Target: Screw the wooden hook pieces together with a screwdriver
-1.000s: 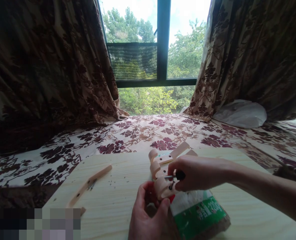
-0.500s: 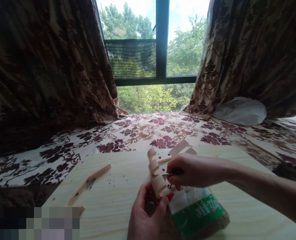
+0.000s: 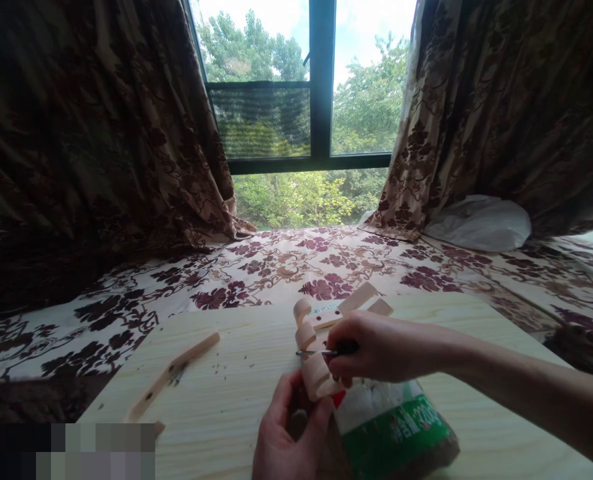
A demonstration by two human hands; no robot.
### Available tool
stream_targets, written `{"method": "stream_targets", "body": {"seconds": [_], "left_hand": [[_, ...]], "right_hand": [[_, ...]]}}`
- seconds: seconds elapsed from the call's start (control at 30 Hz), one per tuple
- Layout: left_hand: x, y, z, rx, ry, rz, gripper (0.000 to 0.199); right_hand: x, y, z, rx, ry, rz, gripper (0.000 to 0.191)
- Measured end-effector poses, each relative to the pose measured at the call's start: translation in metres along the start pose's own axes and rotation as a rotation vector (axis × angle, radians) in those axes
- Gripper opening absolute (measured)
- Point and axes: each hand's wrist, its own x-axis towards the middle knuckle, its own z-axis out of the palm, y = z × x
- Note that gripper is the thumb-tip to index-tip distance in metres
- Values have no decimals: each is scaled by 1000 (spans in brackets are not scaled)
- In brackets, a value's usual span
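LEFT: my left grip point(image 3: 290, 430) pinches the wooden part point(image 3: 316, 375) at its near curve, apparently to steady it | RIGHT: my right grip point(image 3: 369, 343) closes around the tool point(image 3: 319, 353), shaft across the part | PART: over the packet point(image 3: 393, 427), probably for support, on the bench point(image 3: 216, 407)

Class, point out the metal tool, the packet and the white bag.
Metal tool point(image 3: 317, 353), head view: on its shaft.
Packet point(image 3: 389, 430), head view: on its green band.
White bag point(image 3: 480, 225), head view: on its middle.
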Motion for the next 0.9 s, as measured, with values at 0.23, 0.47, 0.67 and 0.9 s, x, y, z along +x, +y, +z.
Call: {"method": "stream_targets", "body": {"seconds": [0.23,0.47,0.67,0.9], "left_hand": [[1,1,-2,53,-49,-6,45],[0,2,-2,39,-52,25,40],[0,0,-1,42,-15,37,41],[0,-2,5,-101,53,11,44]], "right_hand": [[10,6,4,25,-16,-14,12],[1,0,4,-9,1,0,12],[-2,3,4,60,-22,16,15],[-5,-3,1,-53,10,6,12]]}}
